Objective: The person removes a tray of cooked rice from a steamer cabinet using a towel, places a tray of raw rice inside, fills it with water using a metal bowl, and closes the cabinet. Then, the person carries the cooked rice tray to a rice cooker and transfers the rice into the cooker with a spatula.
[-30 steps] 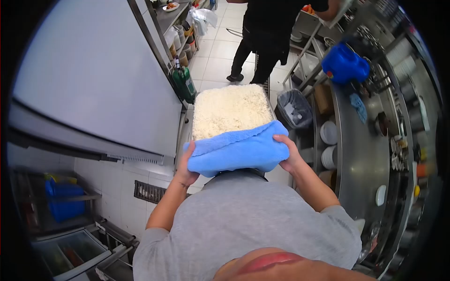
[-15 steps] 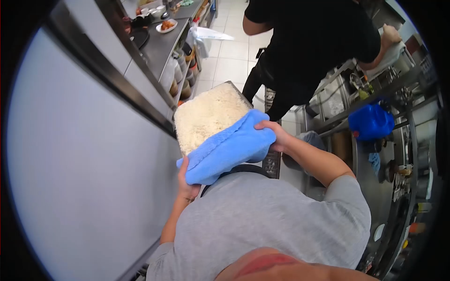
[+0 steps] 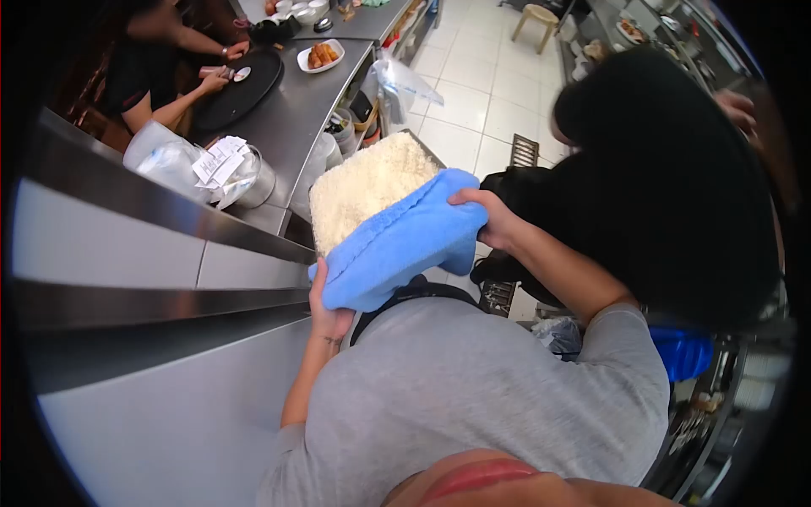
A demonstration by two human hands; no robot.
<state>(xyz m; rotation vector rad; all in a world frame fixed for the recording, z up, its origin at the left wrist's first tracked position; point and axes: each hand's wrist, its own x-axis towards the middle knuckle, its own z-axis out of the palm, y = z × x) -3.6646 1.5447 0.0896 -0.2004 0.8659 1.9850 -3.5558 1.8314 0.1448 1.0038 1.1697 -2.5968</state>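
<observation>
A metal tray (image 3: 427,144) heaped with a white, crumbly, rice-like food (image 3: 367,188) is carried in front of my body. A folded blue towel (image 3: 404,245) lies over its near edge. My left hand (image 3: 328,306) grips the towel's left end, thumb on top. At the right end my right hand (image 3: 494,221) holds the cloth the same way. The fingers under the towel are hidden, and so is the near rim of the tray.
Left, a steel counter (image 3: 291,106) holds a round black tray (image 3: 245,93), a dish of food (image 3: 321,57) and a container with papers (image 3: 253,177); a person works behind it. Close on the right, a person in black (image 3: 667,186) bends over. A stool (image 3: 538,21) stands farther off.
The view has moved forward along the aisle. The counter and the person behind it have come into view at left, and the person in black is now nearer. Both hands keep their hold.
</observation>
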